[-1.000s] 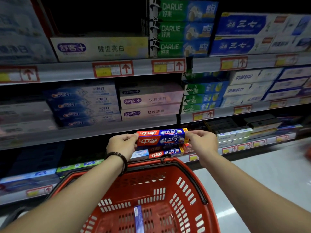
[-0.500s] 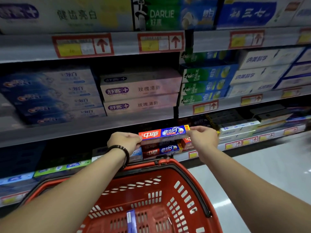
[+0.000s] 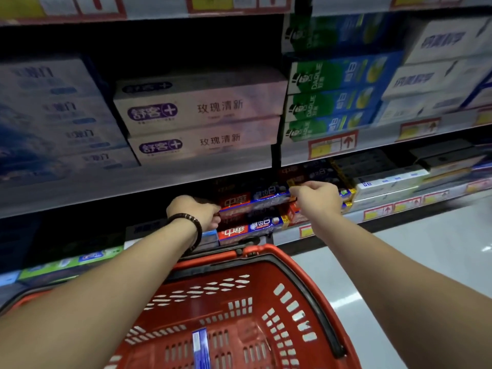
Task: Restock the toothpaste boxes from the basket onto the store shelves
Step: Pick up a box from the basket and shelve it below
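Observation:
A red and blue toothpaste box (image 3: 255,199) lies level in the dark low shelf bay, on top of a stack of like boxes (image 3: 250,229). My left hand (image 3: 197,211), with a dark bead bracelet at the wrist, grips its left end. Its right end is pinched by my right hand (image 3: 316,199). Below my arms stands the red plastic basket (image 3: 290,296), and a blue and white box (image 3: 201,347) stands inside it.
Above the bay, a grey shelf (image 3: 133,185) carries pale pink boxes (image 3: 202,113) and blue ones to their left. Green Darlie boxes (image 3: 330,102) and white boxes fill the right bay. Price tags line the shelf edges. Pale floor (image 3: 399,257) lies to the right.
Both hands have pushed the red and blue box deeper into the low shelf bay, onto the stack. The view has tilted down and closer to the shelves.

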The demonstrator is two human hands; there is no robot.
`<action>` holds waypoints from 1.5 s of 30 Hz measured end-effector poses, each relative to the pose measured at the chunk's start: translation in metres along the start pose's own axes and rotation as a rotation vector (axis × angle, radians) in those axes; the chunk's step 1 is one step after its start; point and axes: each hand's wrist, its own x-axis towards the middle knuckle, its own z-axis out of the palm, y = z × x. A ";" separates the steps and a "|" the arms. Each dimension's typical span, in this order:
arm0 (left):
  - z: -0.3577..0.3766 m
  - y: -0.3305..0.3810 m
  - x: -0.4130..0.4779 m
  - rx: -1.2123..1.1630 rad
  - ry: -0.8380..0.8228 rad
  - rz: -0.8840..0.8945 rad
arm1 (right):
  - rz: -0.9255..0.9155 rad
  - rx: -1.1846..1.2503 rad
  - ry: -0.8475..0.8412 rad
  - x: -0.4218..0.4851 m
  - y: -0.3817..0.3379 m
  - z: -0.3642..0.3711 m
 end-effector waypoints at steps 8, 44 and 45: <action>0.003 -0.003 0.007 0.016 -0.002 -0.009 | 0.028 0.040 -0.098 0.017 0.008 0.008; 0.005 -0.008 0.013 0.291 -0.032 0.058 | -0.052 -0.186 -0.208 0.023 0.018 0.017; 0.005 -0.007 0.013 0.291 -0.029 0.060 | -0.056 -0.190 -0.212 0.023 0.018 0.017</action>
